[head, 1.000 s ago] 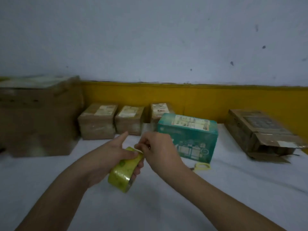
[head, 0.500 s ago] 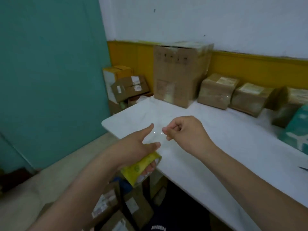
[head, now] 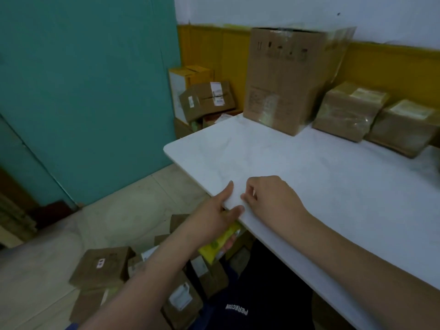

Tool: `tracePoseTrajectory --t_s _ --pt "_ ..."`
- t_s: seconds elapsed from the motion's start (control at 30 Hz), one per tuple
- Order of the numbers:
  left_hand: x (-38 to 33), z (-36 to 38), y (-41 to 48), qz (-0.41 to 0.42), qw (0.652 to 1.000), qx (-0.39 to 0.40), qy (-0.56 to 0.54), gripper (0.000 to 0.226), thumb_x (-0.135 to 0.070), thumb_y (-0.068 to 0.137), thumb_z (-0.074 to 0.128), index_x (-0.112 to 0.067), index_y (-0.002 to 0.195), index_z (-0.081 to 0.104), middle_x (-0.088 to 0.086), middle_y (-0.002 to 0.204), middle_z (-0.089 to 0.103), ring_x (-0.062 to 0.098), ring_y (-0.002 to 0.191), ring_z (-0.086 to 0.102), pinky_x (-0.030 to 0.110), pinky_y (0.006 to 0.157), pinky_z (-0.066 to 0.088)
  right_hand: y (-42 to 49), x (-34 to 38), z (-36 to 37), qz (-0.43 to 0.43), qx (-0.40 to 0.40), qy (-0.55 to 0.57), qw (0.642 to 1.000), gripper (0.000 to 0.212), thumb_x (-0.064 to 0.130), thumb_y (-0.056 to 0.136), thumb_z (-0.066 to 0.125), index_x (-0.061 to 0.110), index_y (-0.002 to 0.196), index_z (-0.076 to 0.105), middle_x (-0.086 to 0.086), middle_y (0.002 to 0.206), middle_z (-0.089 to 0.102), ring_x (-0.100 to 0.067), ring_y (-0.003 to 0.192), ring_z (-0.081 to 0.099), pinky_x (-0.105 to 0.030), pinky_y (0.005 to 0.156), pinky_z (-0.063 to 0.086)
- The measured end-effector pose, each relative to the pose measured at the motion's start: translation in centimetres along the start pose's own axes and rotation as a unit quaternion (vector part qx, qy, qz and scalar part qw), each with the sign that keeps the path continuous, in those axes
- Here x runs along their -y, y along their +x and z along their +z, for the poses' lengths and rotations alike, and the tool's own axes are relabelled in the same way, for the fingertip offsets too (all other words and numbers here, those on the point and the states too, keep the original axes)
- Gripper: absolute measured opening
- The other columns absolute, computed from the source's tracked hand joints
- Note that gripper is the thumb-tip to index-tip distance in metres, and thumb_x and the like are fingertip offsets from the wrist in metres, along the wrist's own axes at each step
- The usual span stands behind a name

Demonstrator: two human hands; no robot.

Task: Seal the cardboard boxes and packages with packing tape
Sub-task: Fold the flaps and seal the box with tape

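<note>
Left fingers [head: 228,214]: mine, curled round the tape roll [head: 217,244], thumb straight up.
Tape roll: yellow, in my left fingers, just under the worktop [head: 333,186] edge.
Right fingers [head: 248,197]: curled, tips pinched, just beside my left thumb; whether they hold tape, I cannot tell.
Beyond both: 1 large carton [head: 281,75], 2 wrapped parcels [head: 347,113].

Tape roll [head: 220,244] yellow, green spot. Table [head: 333,186] white, grey marbling. Tall box [head: 281,75] brown, black marks. Wrapped packages [head: 345,113] tan, pale labels. Side wall [head: 83,79] teal; back wall [head: 285,10] white over mustard-yellow band [head: 392,65]. Floor boxes [head: 102,265] brown, white labels.
</note>
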State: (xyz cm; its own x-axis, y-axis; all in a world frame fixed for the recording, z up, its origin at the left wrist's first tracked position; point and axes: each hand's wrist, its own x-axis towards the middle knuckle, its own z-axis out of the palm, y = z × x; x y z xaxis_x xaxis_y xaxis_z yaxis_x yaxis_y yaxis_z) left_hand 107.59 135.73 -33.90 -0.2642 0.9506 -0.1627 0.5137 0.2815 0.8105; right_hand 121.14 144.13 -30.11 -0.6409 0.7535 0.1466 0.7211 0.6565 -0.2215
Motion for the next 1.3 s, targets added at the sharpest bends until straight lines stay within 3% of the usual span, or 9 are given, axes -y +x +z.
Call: tracePoseTrajectory --t_s 0.17,0.33,0.43,0.53,0.6,0.73,0.97,1.13,1.3 --pt "-0.6 0.7 -0.4 -0.024 0.993 -0.055 0.098 0.084 -0.064 0.092 0.05 -0.047 0.155 -0.004 0.002 0.132 0.059 0.001 0.082 0.058 0.016 0.06 0.048 0.1 -0.2 0.0 0.022 -0.015 -0.115 0.993 0.039 0.058 0.095 0.048 0.02 0.092 0.039 0.0 0.084 0.055 -0.018 0.081 0.053 -0.029 0.048 0.019" --pt "-0.7 0.9 0.2 0.007 0.899 -0.212 0.383 0.089 -0.085 0.079 0.029 -0.043 0.155 0.008 0.007 0.133 0.027 0.028 0.12 0.031 0.042 0.096 0.033 -0.9 -2.9 0.1 0.088 -0.051 -0.119 0.988 0.045 0.064 0.094 0.039 0.019 0.097 0.042 0.002 0.089 0.051 -0.02 0.091 0.056 -0.032 0.06 0.037" --pt "-1.2 0.3 2.7 0.052 0.904 -0.126 0.405 0.077 -0.079 0.088 0.019 -0.045 0.155 0.004 0.005 0.159 0.006 0.031 0.147 0.0 0.054 0.119 -0.003 -1.8 -2.5 0.1 -0.001 -0.126 -0.088 0.988 0.034 0.041 0.102 0.036 0.014 0.103 0.058 -0.003 0.096 0.058 -0.023 0.091 0.056 -0.035 0.071 0.046" --pt "-1.5 -0.6 5.8 0.068 0.902 0.018 0.426 0.069 -0.072 0.094 0.01 -0.044 0.154 -0.012 -0.001 0.165 -0.017 0.023 0.149 -0.023 0.054 0.117 -0.018 -4.3 -1.8 0.1 -0.172 -0.155 -0.047 0.972 0.038 0.032 0.099 0.036 0.011 0.1 0.068 -0.005 0.091 0.065 -0.024 0.085 0.061 -0.038 0.073 0.051" --pt "-1.8 -0.9 7.6 0.088 0.896 0.058 0.432 0.066 -0.067 0.097 0.009 -0.043 0.153 -0.016 -0.003 0.164 -0.022 0.02 0.149 -0.025 0.052 0.118 -0.017 -5.8 -1.8 0.8 -0.223 -0.066 -0.035 0.972 0.05 0.041 0.101 0.034 0.009 0.122 0.067 -0.007 0.121 0.067 -0.021 0.112 0.061 -0.035 0.096 0.05" --pt "-2.5 -1.1 10.2 0.144 0.893 0.068 0.421 0.06 -0.057 0.103 0.011 -0.038 0.156 -0.008 -0.004 0.166 -0.013 0.016 0.151 -0.016 0.05 0.121 -0.011 -5.8 -2.8 1.0 -0.171 0.105 0.007 0.98 0.077 0.066 0.094 0.006 0.023 0.157 0.008 0.011 0.162 0.0 0.0 0.149 -0.005 -0.017 0.12 -0.007" --pt "-2.5 -1.1 9.8 0.228 0.947 0.035 0.222 0.051 -0.044 0.107 0.02 -0.029 0.153 0.034 -0.012 0.158 0.033 0.001 0.146 0.023 0.026 0.12 0.01 -4.9 -2.7 1.8 -0.114 0.08 -0.046 0.989 0.078 0.07 0.09 -0.005 0.032 0.158 0.005 0.016 0.164 0.001 -0.005 0.151 -0.004 -0.031 0.123 -0.003" --pt "-7.7 2.6 10.9 0.34 0.933 -0.055 0.101 0.039 -0.038 0.103 0.036 -0.027 0.136 0.055 -0.014 0.135 0.054 -0.01 0.122 0.044 0.014 0.109 0.032 -4.9 -8.2 -3.8 0.003 -0.094 0.012 0.996 0.058 0.052 0.103 0.028 0.016 0.144 0.049 -0.001 0.154 0.041 -0.016 0.141 0.038 -0.027 0.121 0.015" --pt "-19.7 11.9 11.8 0.515 0.856 -0.024 0.035 0.034 -0.039 0.105 0.037 -0.032 0.134 0.055 -0.02 0.13 0.054 -0.011 0.123 0.044 0.003 0.1 0.029 -12.6 -20.6 -12.9 0.046 -0.38 -0.165 0.909 0.031 0.029 0.101 0.049 0.014 0.118 0.07 -0.001 0.135 0.061 -0.022 0.124 0.055 -0.041 0.113 0.033"
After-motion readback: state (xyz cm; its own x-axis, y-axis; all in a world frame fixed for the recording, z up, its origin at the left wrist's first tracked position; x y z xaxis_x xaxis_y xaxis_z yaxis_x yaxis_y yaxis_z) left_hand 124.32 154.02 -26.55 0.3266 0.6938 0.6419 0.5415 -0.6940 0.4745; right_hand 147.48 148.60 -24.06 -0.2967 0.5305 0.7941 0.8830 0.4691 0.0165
